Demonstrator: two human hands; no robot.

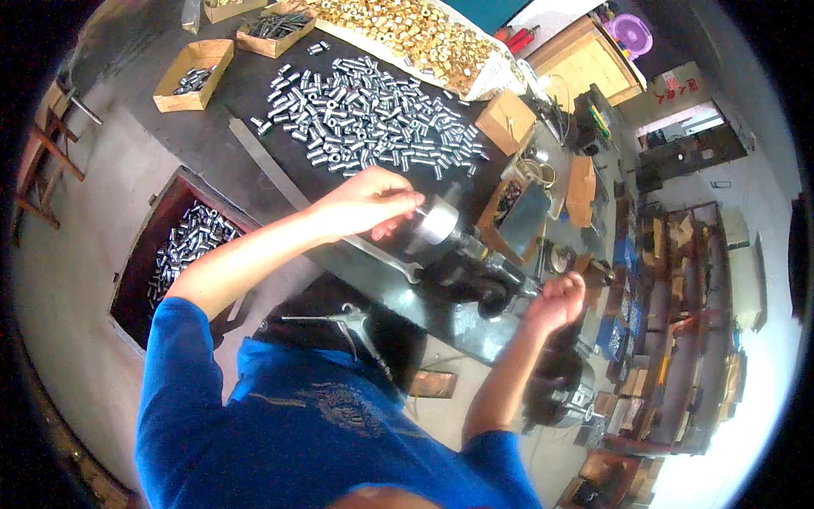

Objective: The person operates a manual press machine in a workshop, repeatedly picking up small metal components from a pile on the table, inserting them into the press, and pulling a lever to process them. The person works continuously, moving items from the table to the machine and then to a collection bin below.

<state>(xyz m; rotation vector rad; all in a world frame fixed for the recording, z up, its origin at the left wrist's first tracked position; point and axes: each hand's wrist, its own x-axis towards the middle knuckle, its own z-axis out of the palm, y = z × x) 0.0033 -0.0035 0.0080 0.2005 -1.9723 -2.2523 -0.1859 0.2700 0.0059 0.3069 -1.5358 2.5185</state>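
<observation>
My left hand (373,204) is closed in a pinch at the front of a silver cylindrical chuck (437,222). Whatever small piece its fingers hold is too small to tell. The chuck belongs to a dark bench-mounted spindle machine (483,263). At the machine's other end, my right hand (561,303) is closed by a rod-like part; its grip is mostly hidden. Beyond my left hand, a wide pile of small silver metal sleeves (365,114) covers part of the dark bench. An open-end wrench (386,259) lies below my left wrist.
A flat metal bar (267,161) lies left of the sleeve pile. Brass-coloured fittings (407,34) fill a tray behind it. Cardboard boxes (193,76) stand around the bench. A dark bin (136,280) with metal sleeves sits at left; shelves (678,339) stand at right.
</observation>
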